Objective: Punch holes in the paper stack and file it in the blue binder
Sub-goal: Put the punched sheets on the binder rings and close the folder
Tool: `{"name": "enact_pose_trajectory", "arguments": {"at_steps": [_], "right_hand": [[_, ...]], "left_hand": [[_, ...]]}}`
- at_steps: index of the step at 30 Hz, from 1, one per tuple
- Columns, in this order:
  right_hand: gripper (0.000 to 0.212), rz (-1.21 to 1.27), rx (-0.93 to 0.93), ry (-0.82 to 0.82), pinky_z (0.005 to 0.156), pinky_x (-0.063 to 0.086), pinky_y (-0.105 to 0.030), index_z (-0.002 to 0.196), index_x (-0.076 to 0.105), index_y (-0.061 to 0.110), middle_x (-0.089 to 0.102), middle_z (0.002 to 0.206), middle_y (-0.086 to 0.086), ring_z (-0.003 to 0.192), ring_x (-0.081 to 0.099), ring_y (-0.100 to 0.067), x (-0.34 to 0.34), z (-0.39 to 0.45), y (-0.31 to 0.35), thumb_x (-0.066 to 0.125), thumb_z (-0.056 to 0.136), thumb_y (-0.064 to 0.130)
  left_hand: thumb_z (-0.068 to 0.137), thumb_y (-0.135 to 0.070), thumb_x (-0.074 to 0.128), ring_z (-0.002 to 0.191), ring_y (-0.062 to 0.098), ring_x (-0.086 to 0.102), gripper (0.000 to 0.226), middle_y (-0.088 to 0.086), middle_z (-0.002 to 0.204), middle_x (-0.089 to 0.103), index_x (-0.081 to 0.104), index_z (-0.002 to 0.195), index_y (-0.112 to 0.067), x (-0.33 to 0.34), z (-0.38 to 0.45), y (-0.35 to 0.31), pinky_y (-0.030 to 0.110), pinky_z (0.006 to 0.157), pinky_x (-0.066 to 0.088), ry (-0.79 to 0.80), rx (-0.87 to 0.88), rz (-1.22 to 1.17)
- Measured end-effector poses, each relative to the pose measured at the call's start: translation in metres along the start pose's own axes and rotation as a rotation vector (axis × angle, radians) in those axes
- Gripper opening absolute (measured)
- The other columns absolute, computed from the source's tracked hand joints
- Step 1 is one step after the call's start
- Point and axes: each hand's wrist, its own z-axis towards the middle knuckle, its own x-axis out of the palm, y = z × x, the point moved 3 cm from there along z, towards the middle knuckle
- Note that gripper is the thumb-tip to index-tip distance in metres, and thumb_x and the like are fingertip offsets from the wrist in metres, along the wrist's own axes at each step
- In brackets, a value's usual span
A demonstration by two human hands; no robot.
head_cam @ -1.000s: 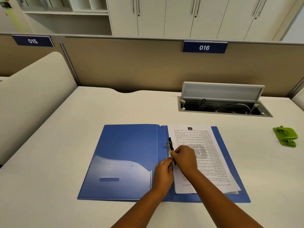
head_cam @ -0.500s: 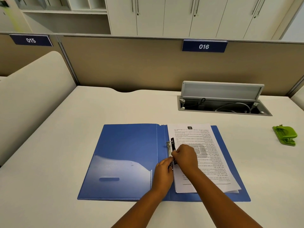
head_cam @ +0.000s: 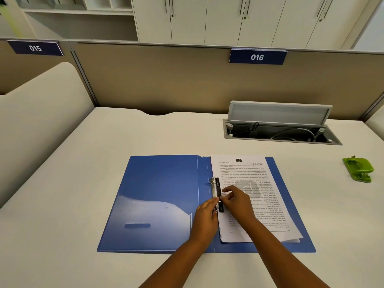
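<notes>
The blue binder lies open flat on the desk. The printed paper stack sits on its right half, threaded over a metal ring at the spine. A black clamp bar lies along the stack's left edge. My left hand pinches the near end of the bar from the left. My right hand pinches the bar from the right, its wrist over the paper. The green hole punch stands apart at the far right of the desk.
An open cable tray with a raised lid is set into the desk behind the binder. A beige partition with the sign 016 runs along the back. A rounded side panel borders the desk's left.
The black bar has dropped from tilted to flat along the paper's left edge. My right hand's fingers have spread a little; both hands stay at the spine.
</notes>
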Motion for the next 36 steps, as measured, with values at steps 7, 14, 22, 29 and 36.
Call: {"name": "enact_pose_trajectory", "arguments": {"at_steps": [7,14,22,29,36], "right_hand": [[0.046,0.012,-0.029,0.226,0.087,0.048,-0.028,0.126,0.054,0.013,0.063,0.078,0.005,0.078,0.059,-0.012,-0.008,0.002,-0.005,0.063,0.081,0.007],[0.072,-0.063,-0.038,0.395,0.079,0.044,-0.022,0.139,0.036,0.019,0.052,0.082,0.008,0.068,0.049,-0.002,-0.010,0.005,-0.002,0.070,0.076,0.009],[0.072,-0.148,-0.091,0.404,0.065,0.038,-0.009,0.140,0.036,0.024,0.050,0.076,0.010,0.064,0.045,0.001,-0.006,0.012,-0.003,0.067,0.076,0.009],[0.073,-0.116,-0.096,0.350,0.069,0.041,-0.014,0.140,0.034,0.022,0.050,0.076,0.007,0.067,0.049,-0.005,-0.004,0.012,-0.005,0.067,0.076,0.008],[0.075,0.012,-0.152,0.121,0.087,0.044,-0.025,0.139,0.033,0.019,0.051,0.108,0.001,0.095,0.051,-0.012,-0.006,-0.017,-0.008,0.069,0.074,0.020]], "left_hand": [[0.095,-0.012,0.039,0.134,0.017,0.034,0.045,0.000,0.146,0.035,0.032,0.138,-0.020,0.002,-0.002,0.003,0.025,0.110,0.028,0.028,0.028,-0.010],[0.094,-0.010,0.040,0.134,0.017,0.033,0.046,-0.001,0.147,0.034,0.031,0.139,-0.020,0.002,-0.002,0.003,0.024,0.109,0.027,0.028,0.044,0.002],[0.093,-0.015,0.044,0.137,0.016,0.030,0.051,-0.003,0.149,0.029,0.026,0.140,-0.023,0.003,-0.002,0.005,0.025,0.110,0.026,0.063,0.050,0.027],[0.091,-0.013,0.048,0.139,0.015,0.024,0.061,-0.006,0.152,0.021,0.017,0.142,-0.027,0.004,-0.004,0.008,0.026,0.111,0.024,0.095,0.087,0.104],[0.090,-0.017,0.051,0.138,0.015,0.025,0.063,-0.007,0.152,0.022,0.018,0.142,-0.028,0.004,-0.003,0.013,0.026,0.111,0.025,0.098,0.106,0.104]]}}
